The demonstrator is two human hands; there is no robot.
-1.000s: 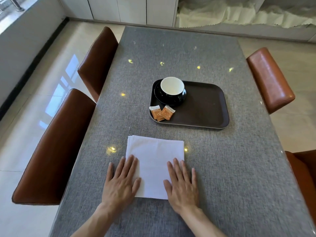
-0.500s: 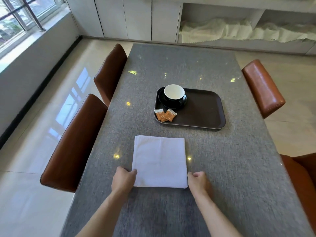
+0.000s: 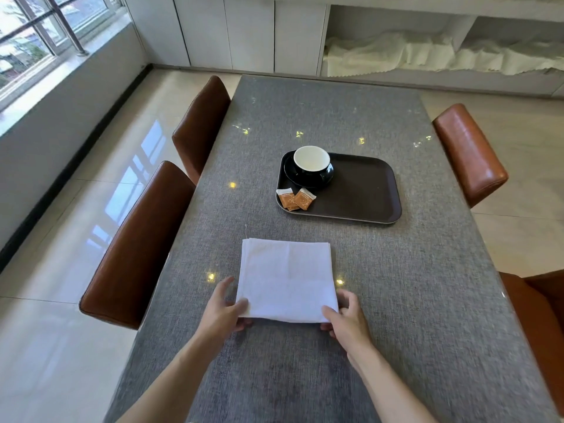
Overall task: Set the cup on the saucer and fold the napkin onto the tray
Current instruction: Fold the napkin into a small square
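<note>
Left hand (image 3: 221, 312) and right hand (image 3: 346, 320) pinching near corners of folded white cloth napkin (image 3: 287, 277), grey table (image 3: 427, 285), dark rectangular tray (image 3: 366, 190) far.

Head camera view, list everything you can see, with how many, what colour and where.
Table: one, grey cloth, centre.
Tray: one, dark brown, mid-table.
Saucer: one, black, tray's left end.
Cup: one, black, white inside, on saucer.
Packets: two, orange, tray's near-left corner.
Napkin: one, white, folded, near the tray.
Chairs: at least four, brown, both sides.
Cabinets: white, far wall.
Left hand: pinching napkin's near-left corner.
Right hand: pinching near-right corner.
</note>
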